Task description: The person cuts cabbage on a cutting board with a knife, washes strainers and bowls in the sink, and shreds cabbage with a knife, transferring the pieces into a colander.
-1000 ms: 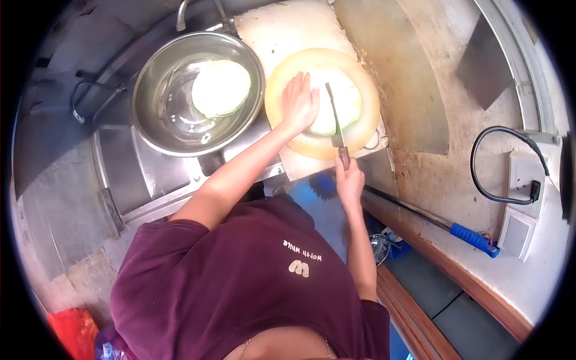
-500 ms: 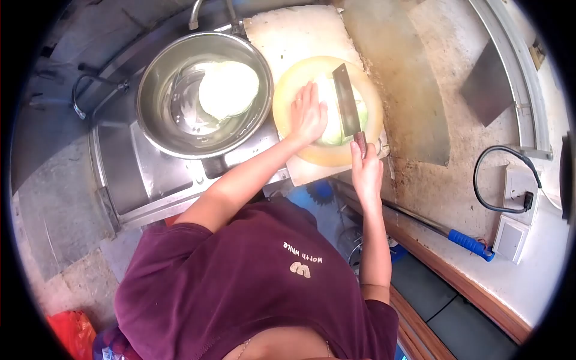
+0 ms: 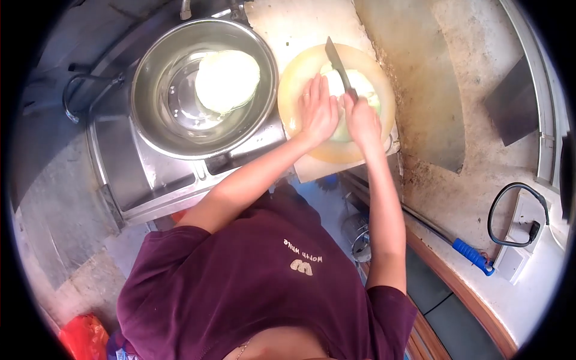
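Observation:
A pale green cabbage, overexposed in the light, lies on a round, yellowish cutting board. My right hand is closed around the handle of a cleaver, whose blade stands nearly edge-on over the cabbage. Beside the blade, my left hand lies with its fingers stretched out flat, touching the cabbage's left side. Whether the edge has entered the cabbage cannot be made out. Another pale cabbage sits in a large metal basin to the left.
The basin stands on a steel sink unit below a tap. A stained counter extends to the right. A blue-handled tool and a black cable lie at right. A red bag is at lower left.
The cleaver has moved left and turned from showing its broad side to nearly edge-on. My right hand has moved up and closer to my left hand. The whole view has shifted slightly.

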Motion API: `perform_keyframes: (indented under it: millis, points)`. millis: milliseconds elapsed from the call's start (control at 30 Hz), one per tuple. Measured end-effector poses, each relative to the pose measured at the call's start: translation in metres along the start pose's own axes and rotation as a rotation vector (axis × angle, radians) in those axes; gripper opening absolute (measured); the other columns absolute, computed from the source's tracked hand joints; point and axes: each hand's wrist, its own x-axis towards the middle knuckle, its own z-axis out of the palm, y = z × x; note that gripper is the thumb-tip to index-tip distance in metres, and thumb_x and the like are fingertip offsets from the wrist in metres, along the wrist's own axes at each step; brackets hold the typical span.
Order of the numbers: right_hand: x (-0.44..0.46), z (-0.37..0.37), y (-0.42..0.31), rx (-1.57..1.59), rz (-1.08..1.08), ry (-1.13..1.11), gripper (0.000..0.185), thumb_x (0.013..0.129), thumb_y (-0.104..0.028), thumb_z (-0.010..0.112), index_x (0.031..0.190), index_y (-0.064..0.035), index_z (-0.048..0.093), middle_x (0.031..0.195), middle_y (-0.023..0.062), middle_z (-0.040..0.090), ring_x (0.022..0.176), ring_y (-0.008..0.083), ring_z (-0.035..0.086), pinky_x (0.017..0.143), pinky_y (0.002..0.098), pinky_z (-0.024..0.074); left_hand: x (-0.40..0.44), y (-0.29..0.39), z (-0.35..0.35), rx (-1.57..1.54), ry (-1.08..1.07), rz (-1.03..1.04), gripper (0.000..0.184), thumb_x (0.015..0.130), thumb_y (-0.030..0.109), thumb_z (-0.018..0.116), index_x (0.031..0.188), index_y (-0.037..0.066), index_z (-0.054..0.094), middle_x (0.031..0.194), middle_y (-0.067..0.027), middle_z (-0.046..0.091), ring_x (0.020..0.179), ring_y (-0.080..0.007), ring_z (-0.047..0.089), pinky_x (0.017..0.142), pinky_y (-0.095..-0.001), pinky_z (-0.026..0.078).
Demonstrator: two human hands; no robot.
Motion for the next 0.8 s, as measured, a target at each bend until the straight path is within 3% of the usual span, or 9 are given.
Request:
perform_keyframes:
  millis: [100,267,467,667,800]
  points:
    - [0.014,-0.01,-0.003,0.039,0.024,-0.129,0.051,0.09,-0.043,0.042,0.095,0.0061,0.055,0.087,0.0295,0.06,0.089,0.0429,0.058,0.079,0.0474,0.0445,-0.005,0.001,0.001,-0.004,0.003,0.016,0.05,0.085,0.012,0.042,0.129,-0.01,0.03,0.134,-0.028,0.028,0.122,-0.042,0.028,0.102,-0.049,0.023]
    - [-0.07,-0.018,0.02,-0.034,0.115,-0.11,0.05,0.091,-0.042,0.04,0.094,0.0061,0.055,0.084,0.0292,0.061,0.085,0.0431,0.059,0.077,0.048,0.0454,-0.005,0.005,-0.005,-0.05,-0.057,-0.052,0.049,0.086,0.012,0.041,0.129,-0.009,0.031,0.135,-0.0271,0.028,0.121,-0.0422,0.03,0.101,-0.0485,0.024]
    - [-0.032,0.018,0.039,0.005,0.07,-0.072,0.052,0.091,-0.043,0.039,0.091,0.0066,0.054,0.08,0.0292,0.06,0.082,0.0439,0.059,0.073,0.0497,0.0455,-0.005,-0.004,0.002,-0.007,-0.034,0.015,0.048,0.087,0.013,0.039,0.129,-0.009,0.033,0.135,-0.0244,0.031,0.119,-0.0412,0.032,0.099,-0.0478,0.026]
    - [-0.095,0.019,0.075,-0.045,0.212,-0.176,0.05,0.09,-0.046,0.042,0.088,0.0026,0.054,0.08,0.0297,0.06,0.08,0.0432,0.06,0.072,0.0507,0.0458,-0.003,-0.005,0.003,0.001,-0.026,0.039,0.048,0.086,0.013,0.039,0.129,-0.008,0.034,0.134,-0.0251,0.034,0.118,-0.0403,0.035,0.1,-0.0464,0.026]
    - [-0.071,0.048,0.08,0.057,0.148,-0.105,0.05,0.089,-0.046,0.042,0.087,0.003,0.053,0.081,0.0303,0.06,0.08,0.0433,0.06,0.072,0.0504,0.0461,-0.011,-0.011,0.005,-0.023,-0.02,0.066,0.048,0.087,0.013,0.037,0.13,-0.008,0.034,0.135,-0.0252,0.033,0.122,-0.0392,0.032,0.102,-0.0441,0.025]
